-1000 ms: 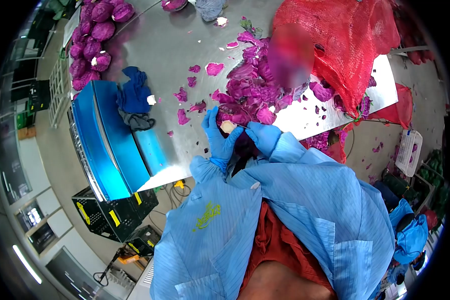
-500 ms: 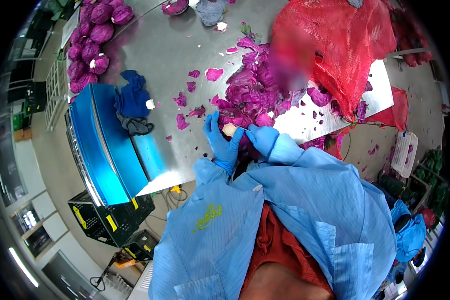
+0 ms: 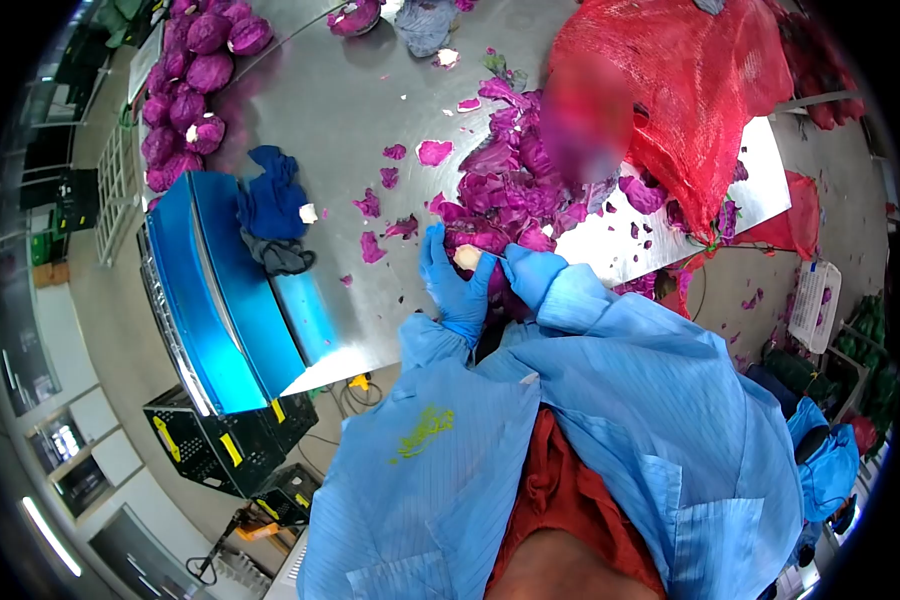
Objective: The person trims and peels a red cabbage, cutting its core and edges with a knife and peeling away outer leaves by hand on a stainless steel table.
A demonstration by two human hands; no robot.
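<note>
A purple cabbage [image 3: 476,236] with its pale cut stem facing me lies near the front edge of the metal table [image 3: 370,110]. My left hand [image 3: 454,284], in a blue glove, is wrapped round its left and near side. From the right, my gloved right hand [image 3: 534,274] is closed on a thin knife, of which only a short piece of blade shows by the stem. Loose purple leaves [image 3: 510,190] are heaped just behind the cabbage, and scattered scraps lie to its left.
A red mesh bag [image 3: 670,100] covers the table's back right. Whole cabbages [image 3: 208,72] are stacked at the back left. A blue metal box [image 3: 220,290] and a dark blue cloth [image 3: 272,195] sit at the left. Black crates [image 3: 230,440] stand below the table's left end.
The whole view has shifted slightly. Both hands stay at the cabbage, with the knife still beside the stem.
</note>
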